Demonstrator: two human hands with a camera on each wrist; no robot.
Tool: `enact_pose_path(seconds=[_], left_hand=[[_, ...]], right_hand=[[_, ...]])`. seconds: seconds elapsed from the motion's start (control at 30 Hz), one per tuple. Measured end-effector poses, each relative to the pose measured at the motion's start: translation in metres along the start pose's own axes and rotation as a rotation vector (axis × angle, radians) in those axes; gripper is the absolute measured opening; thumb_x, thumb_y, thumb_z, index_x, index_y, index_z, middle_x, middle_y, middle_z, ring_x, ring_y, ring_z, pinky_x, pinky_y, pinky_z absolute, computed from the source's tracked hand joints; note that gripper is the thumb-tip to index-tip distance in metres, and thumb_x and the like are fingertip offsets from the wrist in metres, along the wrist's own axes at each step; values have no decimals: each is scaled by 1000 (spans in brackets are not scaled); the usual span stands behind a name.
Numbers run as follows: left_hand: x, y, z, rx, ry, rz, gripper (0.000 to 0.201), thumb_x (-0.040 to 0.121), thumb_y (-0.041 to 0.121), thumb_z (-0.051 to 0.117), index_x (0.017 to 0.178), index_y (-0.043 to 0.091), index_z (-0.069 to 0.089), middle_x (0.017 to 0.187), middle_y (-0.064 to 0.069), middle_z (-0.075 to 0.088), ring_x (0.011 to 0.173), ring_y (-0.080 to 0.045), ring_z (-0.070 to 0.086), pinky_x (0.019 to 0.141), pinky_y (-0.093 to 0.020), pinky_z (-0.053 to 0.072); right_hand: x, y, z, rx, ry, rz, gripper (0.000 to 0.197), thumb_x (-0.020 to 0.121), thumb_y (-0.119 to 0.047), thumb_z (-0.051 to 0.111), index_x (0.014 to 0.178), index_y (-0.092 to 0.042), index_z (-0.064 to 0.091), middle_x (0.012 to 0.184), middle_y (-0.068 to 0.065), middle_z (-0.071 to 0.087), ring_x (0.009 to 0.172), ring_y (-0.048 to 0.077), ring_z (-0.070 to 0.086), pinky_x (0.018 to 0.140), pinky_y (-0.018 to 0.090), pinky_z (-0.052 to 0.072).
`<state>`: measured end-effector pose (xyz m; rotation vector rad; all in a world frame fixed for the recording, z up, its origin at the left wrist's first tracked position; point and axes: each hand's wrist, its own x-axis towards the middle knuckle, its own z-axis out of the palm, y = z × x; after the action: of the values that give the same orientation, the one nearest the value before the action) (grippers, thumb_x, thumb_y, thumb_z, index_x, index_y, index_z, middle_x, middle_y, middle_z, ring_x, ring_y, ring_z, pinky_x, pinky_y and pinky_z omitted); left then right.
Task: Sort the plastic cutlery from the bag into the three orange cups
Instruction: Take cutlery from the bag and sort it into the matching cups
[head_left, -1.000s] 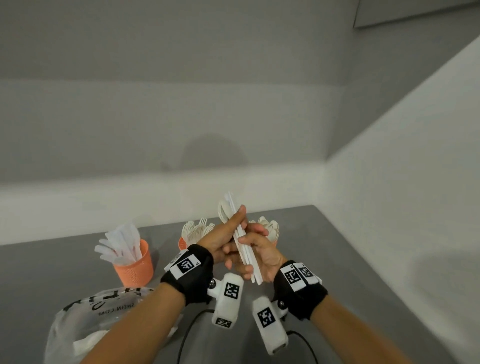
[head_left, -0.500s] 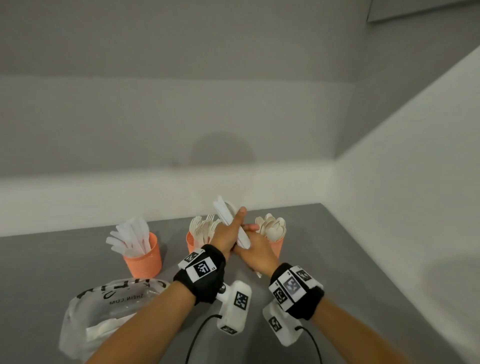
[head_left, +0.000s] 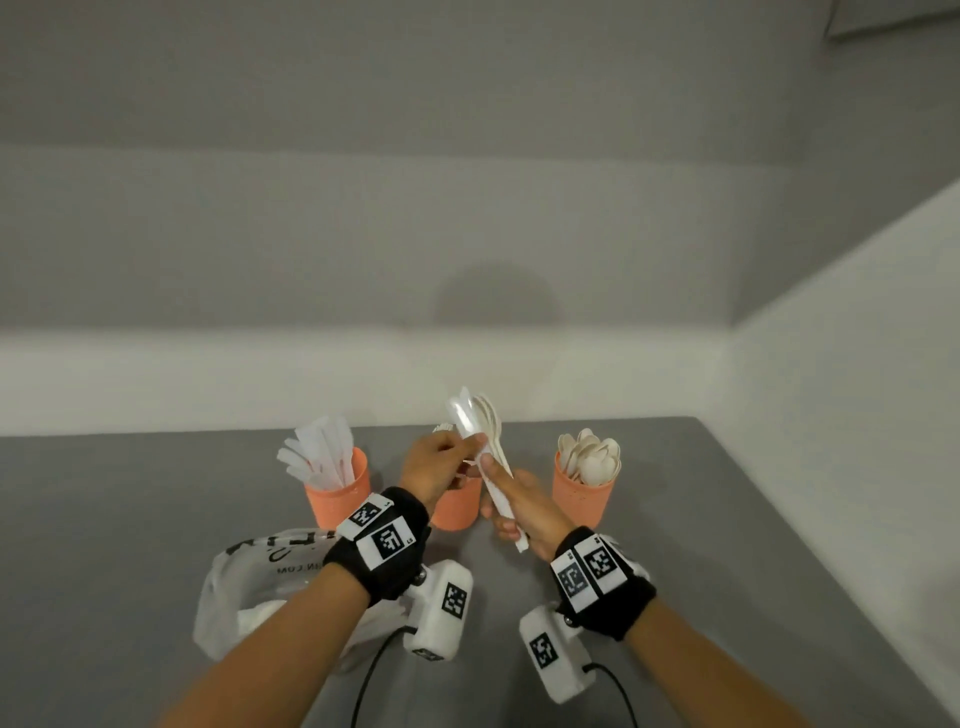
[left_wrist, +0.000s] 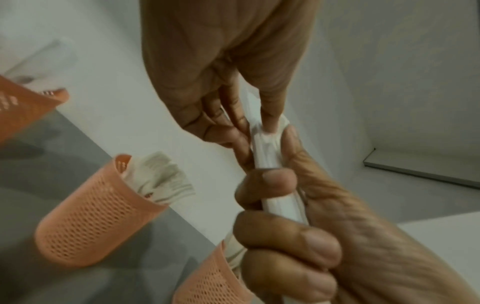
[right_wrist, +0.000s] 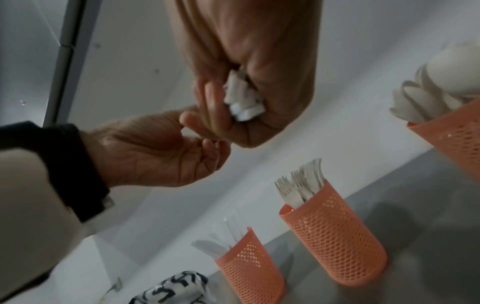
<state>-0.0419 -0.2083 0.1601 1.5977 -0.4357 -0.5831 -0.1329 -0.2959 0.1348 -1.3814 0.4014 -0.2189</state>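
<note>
Three orange mesh cups stand in a row on the grey table: the knife cup (head_left: 337, 493) (right_wrist: 249, 267) on the left, the fork cup (head_left: 457, 512) (right_wrist: 332, 236) (left_wrist: 91, 216) in the middle, and the spoon cup (head_left: 584, 493) (right_wrist: 454, 133) on the right. My right hand (head_left: 493, 493) (right_wrist: 233, 107) grips the handles of a bundle of white cutlery (head_left: 480, 431) (left_wrist: 270, 181), held upright above the fork cup. My left hand (head_left: 467, 452) (left_wrist: 257, 121) pinches the bundle higher up, between thumb and fingers. The plastic bag (head_left: 249, 582) (right_wrist: 176, 288) lies at the near left, partly under my left forearm.
The table meets white walls at the back and along the right (head_left: 831, 415). Bare grey tabletop (head_left: 701, 545) lies right of the spoon cup. Black cables (head_left: 363, 686) trail from the wrist cameras over the near table.
Both hands kept hold of the bundle and moved left, from in front of the spoon cup to over the fork cup. The bundle now shows spoon heads at its top.
</note>
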Motion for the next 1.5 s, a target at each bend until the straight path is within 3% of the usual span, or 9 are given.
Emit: enact_pose_path(seconds=[0.27, 0.47, 0.67, 0.8, 0.87, 0.97, 1.07, 1.33, 1.5], left_hand=[[-8, 6, -18, 23, 64, 5, 16, 92, 12, 48, 86, 3, 61, 87, -16, 65, 68, -18, 61, 59, -22, 51], [-13, 7, -27, 69, 164, 77, 18, 91, 15, 53, 77, 9, 61, 89, -25, 66, 79, -32, 62, 85, -50, 54], [-19, 10, -34, 102, 170, 38, 36, 99, 17, 33, 114, -8, 54, 96, -21, 61, 78, -22, 60, 57, -26, 51], [-25, 12, -34, 149, 168, 79, 37, 98, 20, 39, 115, -10, 53, 115, -36, 57, 109, -48, 54, 79, -46, 50], [-24, 11, -37, 151, 177, 80, 35, 97, 18, 42, 113, -11, 53, 114, -39, 55, 102, -51, 55, 62, -41, 50], [-19, 4, -48, 105, 152, 56, 31, 96, 14, 43, 112, -11, 54, 91, -39, 57, 68, -41, 57, 36, -13, 38], [-11, -5, -53, 104, 150, 15, 21, 97, 14, 39, 92, 1, 55, 62, -4, 49, 45, -7, 46, 39, -13, 32], [5, -17, -71, 138, 201, -18, 32, 94, 14, 45, 63, 12, 50, 53, -3, 47, 27, -2, 41, 35, -13, 31], [20, -7, -108, 238, 353, 70, 36, 96, 19, 43, 66, 2, 54, 43, -1, 55, 30, -7, 45, 37, -20, 38]], right_hand=[[4, 3, 28, -49, 62, -128, 31, 101, -28, 35, 85, -13, 56, 61, 11, 55, 27, 3, 35, 29, 13, 22], [15, 8, 42, -190, 138, -266, 23, 99, -23, 40, 84, -21, 57, 48, -3, 63, 29, 4, 41, 29, 16, 30], [18, 10, 48, -194, 58, -229, 28, 99, -26, 39, 97, -8, 60, 52, 0, 64, 34, 15, 43, 31, 16, 29], [21, 14, 52, -193, -13, -190, 24, 98, -34, 40, 85, -22, 57, 54, 1, 64, 31, 10, 39, 34, 17, 29], [24, 14, 52, -194, -37, -165, 25, 98, -37, 39, 87, -23, 57, 52, 0, 65, 34, 12, 42, 35, 18, 30], [27, 14, 52, -212, -96, -133, 27, 98, -38, 38, 90, -22, 57, 55, 1, 67, 36, 17, 42, 35, 20, 33], [30, 13, 53, -195, -166, -107, 28, 98, -38, 36, 92, -22, 58, 57, 2, 69, 32, 13, 44, 35, 19, 35], [46, 16, 69, -226, -233, -89, 22, 100, -31, 33, 93, -27, 53, 56, 0, 69, 39, 13, 58, 36, 20, 45], [76, 30, 55, -309, 64, -115, 22, 98, -26, 43, 81, -15, 52, 65, 4, 54, 46, 9, 49, 45, 20, 40]])
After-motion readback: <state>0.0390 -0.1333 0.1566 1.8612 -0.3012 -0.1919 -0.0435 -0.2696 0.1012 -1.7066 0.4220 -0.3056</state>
